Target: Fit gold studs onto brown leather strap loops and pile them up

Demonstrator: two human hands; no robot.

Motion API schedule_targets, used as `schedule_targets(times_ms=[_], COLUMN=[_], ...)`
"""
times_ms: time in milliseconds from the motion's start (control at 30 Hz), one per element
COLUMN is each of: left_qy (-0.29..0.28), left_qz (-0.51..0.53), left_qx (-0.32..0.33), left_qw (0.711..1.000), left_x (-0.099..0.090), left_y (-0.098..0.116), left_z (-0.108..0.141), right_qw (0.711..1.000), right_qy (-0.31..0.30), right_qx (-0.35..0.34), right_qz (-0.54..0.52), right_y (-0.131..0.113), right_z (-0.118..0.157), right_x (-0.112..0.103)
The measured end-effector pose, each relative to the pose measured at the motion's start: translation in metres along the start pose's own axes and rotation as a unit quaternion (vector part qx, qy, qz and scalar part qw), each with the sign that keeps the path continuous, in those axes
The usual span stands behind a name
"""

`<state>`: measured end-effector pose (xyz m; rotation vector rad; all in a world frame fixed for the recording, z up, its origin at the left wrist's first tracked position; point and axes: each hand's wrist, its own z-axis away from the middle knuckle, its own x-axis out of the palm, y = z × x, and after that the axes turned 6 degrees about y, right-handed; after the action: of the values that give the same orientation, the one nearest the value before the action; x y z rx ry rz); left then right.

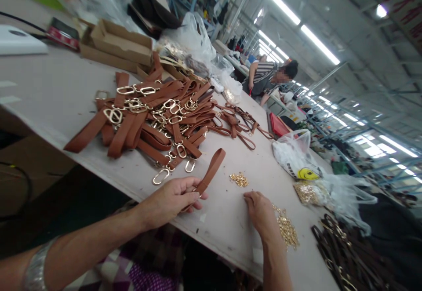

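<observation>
The person's left hand point(178, 198) is closed around a short brown strap point(213, 167), thumb and fingers clamped on its lower part while the looped end sticks up above the grip, just over the near edge of the pale table point(39, 82). The right hand point(260, 212) is well apart from the left, its thumb and fingertips drawn together near the tabletop; whether a small piece is pinched between them cannot be told. Just beyond those fingertips lies a small heap of gold bits point(239, 179), and a larger heap of gold pieces point(288, 230) spreads beside the right wrist. Beyond the left hand is a big pile of brown straps point(132, 128) with gold rings and clips, and past it stands an open cardboard box point(121, 45). Thinner looped straps point(233, 126) lie at the pile's far right. On the right side of the table are a plastic bag point(290, 152) with a yellow smiling face, a clear packet point(308, 193) of gold pieces, and a bunch of dark straps point(344, 249). Farther back, another person point(263, 73) in a striped top leans over a table.
</observation>
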<state>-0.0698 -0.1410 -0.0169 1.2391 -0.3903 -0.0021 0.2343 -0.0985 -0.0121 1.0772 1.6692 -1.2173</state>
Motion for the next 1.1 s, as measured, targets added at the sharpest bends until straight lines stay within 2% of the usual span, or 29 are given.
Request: schedule_targets(times_ms=[167,300,367,467,500,600,700,900,1000,1100], left_qy=[0.015,0.013,0.009,0.004,0.003,0.0,-0.021,-0.051,-0.061,-0.069], left_qz=[0.006,0.007,0.007,0.001,-0.001,-0.005,-0.004,0.01,-0.004,-0.025], left_qx=[-0.005,-0.005,-0.004,0.003,0.006,0.018,0.028,0.047,0.069,0.09], left_qw=[1.0,1.0,1.0,1.0,1.0,1.0,0.999,0.998,0.996,0.993], left_x=[0.002,0.006,0.01,0.016,0.018,0.023,0.027,0.031,0.03,0.028], left_y=[0.002,0.001,-0.001,-0.003,-0.003,-0.004,-0.003,-0.001,-0.001,-0.004], left_z=[0.0,0.001,0.001,0.001,0.001,0.0,-0.001,0.001,0.002,0.004], right_qw=[0.993,0.964,0.926,0.837,0.82,0.823,0.838,0.872,0.871,0.856], right_qy=[0.029,0.044,0.045,0.049,0.051,0.073,0.09,0.064,0.063,0.055], right_qx=[0.06,0.11,0.137,0.16,0.16,0.164,0.159,0.143,0.148,0.162], right_qz=[-0.102,-0.238,-0.349,-0.521,-0.547,-0.539,-0.515,-0.463,-0.463,-0.488], right_y=[-0.014,-0.038,-0.053,-0.074,-0.08,-0.094,-0.106,-0.121,-0.121,-0.119], right_z=[0.01,0.028,0.037,0.044,0.046,0.049,0.053,0.061,0.061,0.06], right_x=[-0.01,-0.005,0.003,0.019,0.023,0.033,0.034,0.025,0.025,0.026])
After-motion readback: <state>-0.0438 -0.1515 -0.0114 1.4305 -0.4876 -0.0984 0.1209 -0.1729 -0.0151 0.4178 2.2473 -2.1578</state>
